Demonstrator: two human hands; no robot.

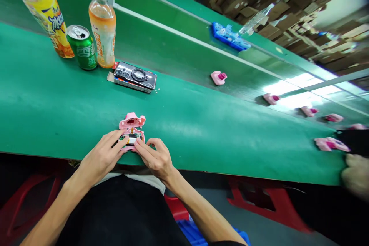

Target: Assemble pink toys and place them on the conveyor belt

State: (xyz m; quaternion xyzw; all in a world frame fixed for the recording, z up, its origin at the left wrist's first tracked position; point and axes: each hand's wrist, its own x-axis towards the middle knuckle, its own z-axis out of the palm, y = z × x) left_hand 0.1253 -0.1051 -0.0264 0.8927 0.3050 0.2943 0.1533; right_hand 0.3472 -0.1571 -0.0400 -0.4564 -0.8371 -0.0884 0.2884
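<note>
Both hands are on a pink plastic casing, lying open at bottom centre of the green bench, close to its front edge; left hand and right hand come in from either side, fingers together and clamped on its lower half, where a circuit board shows; more pink shells sit far right, beside someone else's hand; bottles and a green can stand upper left.

Pink casing's circuit board, partly hidden by left hand, right hand; co-worker's hand, blurred, cut off at edge
</note>
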